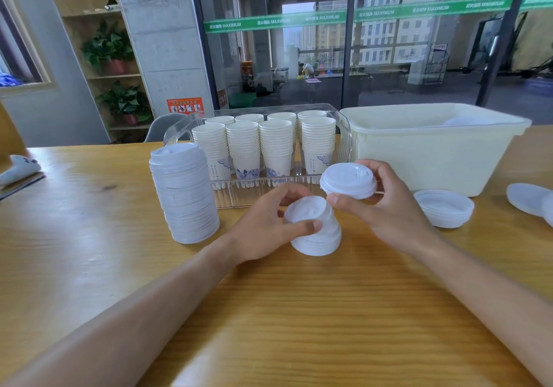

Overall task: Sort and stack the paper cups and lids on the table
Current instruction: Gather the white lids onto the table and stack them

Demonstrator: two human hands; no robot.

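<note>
While left hand (pixel 269 225) grips short lid stack (pixel 314 228), right hand (pixel 386 204) pinches lids (pixel 348 180) by rim; thin plastic judged light, flexible, slippery.

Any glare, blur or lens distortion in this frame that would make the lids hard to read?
Head view: wide-angle bending bows the table edge and the pillar; window reflections fill the glass wall; soft glare lies on the wood at left; the lids in the left hand and right hand look washed out, with little edge detail.
</note>
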